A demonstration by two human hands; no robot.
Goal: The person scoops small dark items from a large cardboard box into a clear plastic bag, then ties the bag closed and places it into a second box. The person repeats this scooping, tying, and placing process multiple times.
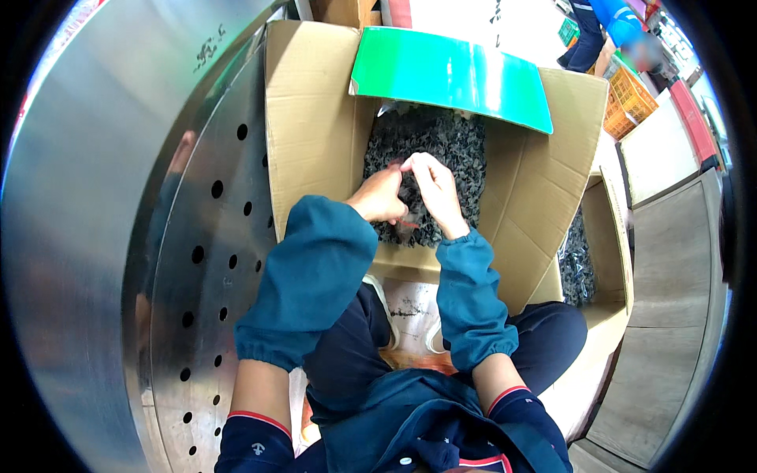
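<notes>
I see the left hand (382, 195) and right hand (436, 189) with fingers bent and tips nearly meeting; blur and angle keep me from telling whether they grasp anything. Below the left hand is a blurred, red-marked scrap (406, 227) I can't identify. Both hands are over dark, shredded-looking pieces (457, 150) inside an open cardboard box (315, 118); the hands hide part of them. A glossy green panel (453, 75) covers the box's far edge, and I find no legible lettering on it. Dark marks on the metal casing (87, 236) at left are too small for me to read, as is the white print on the bag (578, 264) in a second box (611, 252), partly hidden at right. A co-worker (607, 24) is cut off at the top.
</notes>
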